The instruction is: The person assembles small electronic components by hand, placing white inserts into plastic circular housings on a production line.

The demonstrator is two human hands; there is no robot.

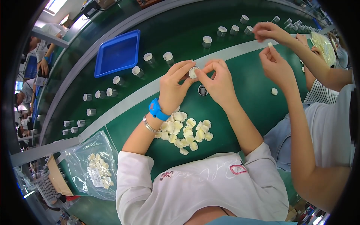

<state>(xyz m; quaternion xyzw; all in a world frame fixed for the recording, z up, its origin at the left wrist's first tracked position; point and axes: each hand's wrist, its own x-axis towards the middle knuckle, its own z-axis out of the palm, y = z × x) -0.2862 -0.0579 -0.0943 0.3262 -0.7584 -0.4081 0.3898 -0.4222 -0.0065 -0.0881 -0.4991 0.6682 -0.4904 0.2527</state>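
My left hand [174,79] is closed around a small metal cylinder with a round white top [193,72], which I hold up over the green table. From the other side, my right hand [220,81] is closed at the same cylinder, its thumb pressed against the rim of the white top. Just below my hands stands another cylinder [203,90], its dark inside showing. A loose pile of cream-white round pieces [180,128] lies on the table between my forearms. On my left wrist are a blue watch and metal bangles.
Beyond a grey rail [123,100], several white-topped cylinders [148,57] stand in a line on a green belt, near a blue tray [118,53]. A clear plastic bag of white pieces [98,169] lies at left. At right, a co-worker's hand [276,63] holds a white piece.
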